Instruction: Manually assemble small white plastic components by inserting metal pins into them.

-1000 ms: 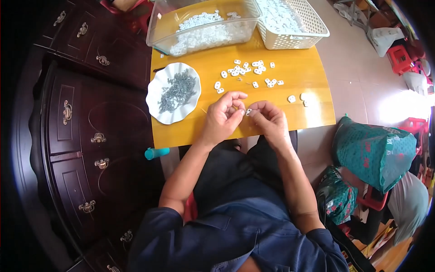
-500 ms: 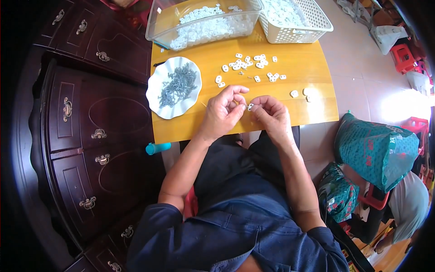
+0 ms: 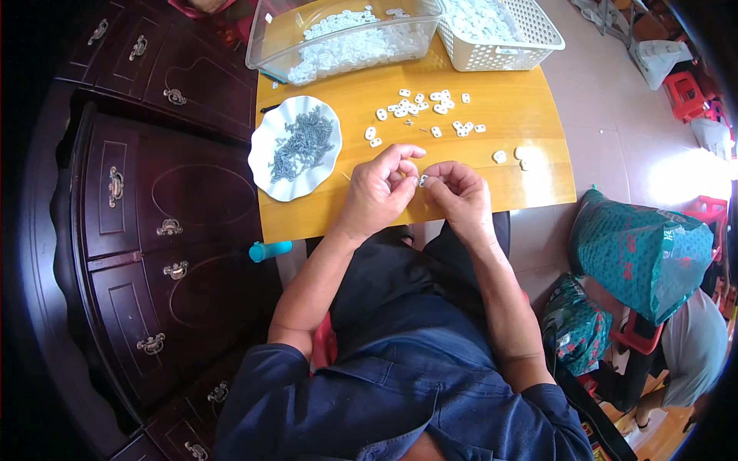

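Over the near edge of the table, my right hand (image 3: 463, 198) pinches a small white plastic piece with holes (image 3: 423, 180) between thumb and fingers. My left hand (image 3: 377, 192) meets it there, thumb and fingertip closed at the piece's left side. Whatever those left fingertips hold is too small to make out. Beyond my hands lie several loose white two-holed pieces (image 3: 413, 109) and a few tiny metal screws (image 3: 410, 124). A white scalloped dish (image 3: 265, 180) on the left carries a heap of grey screws (image 3: 302, 144).
At the table's far side stand a clear plastic bin (image 3: 265, 48) and a white perforated basket (image 3: 503, 61), both with white pieces. Dark wooden drawers (image 3: 196, 207) flank the left. Teal bags (image 3: 638, 246) and a bent-over person (image 3: 692, 346) are on the right.
My hands stay almost still, fingertips together at the white piece. The whole view has shifted very slightly.
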Tool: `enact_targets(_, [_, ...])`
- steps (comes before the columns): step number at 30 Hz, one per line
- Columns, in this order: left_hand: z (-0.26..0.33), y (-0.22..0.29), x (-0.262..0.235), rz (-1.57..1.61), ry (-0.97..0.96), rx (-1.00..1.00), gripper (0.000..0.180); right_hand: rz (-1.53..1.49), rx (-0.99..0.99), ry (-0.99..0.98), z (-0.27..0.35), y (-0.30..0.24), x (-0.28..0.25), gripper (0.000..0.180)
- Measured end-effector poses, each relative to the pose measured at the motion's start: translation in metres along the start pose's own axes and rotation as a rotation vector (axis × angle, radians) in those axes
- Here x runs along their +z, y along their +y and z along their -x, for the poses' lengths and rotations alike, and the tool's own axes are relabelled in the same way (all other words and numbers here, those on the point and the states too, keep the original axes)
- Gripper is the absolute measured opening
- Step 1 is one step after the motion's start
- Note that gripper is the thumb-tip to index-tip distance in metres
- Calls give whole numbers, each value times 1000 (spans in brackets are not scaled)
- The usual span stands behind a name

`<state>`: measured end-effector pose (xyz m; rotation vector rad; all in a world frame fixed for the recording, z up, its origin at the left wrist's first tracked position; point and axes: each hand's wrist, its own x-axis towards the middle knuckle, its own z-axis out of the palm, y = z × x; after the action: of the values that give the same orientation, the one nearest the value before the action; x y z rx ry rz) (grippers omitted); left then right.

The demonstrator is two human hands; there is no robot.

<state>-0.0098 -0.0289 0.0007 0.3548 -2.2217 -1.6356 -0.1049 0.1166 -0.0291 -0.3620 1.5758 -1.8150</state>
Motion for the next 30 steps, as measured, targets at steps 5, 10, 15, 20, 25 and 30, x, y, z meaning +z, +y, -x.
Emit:
enact_targets(5, [0,0,-1,-56,9,22,32,54,25,37,0,-4,3,9])
enact_targets(10, [-2,1,-5,-22,-11,17,33,16,24,32,1,-3,4,10])
enact_targets(15, [-13,6,-33,-181,-37,-21,30,-83,37,33,1,-3,0,10])
enact_targets(20, [-34,-1,-59,-806,120,94,21,-98,-17,9,-4,2,-2,10])
enact_targets(25, [-51,-7,-51,-1073,116,83,19,-110,-26,28,-3,0,-7,10])
enact_targets(30, [-58,-31,-50,-973,90,155,9,41,-61,44,0,0,-4,10])
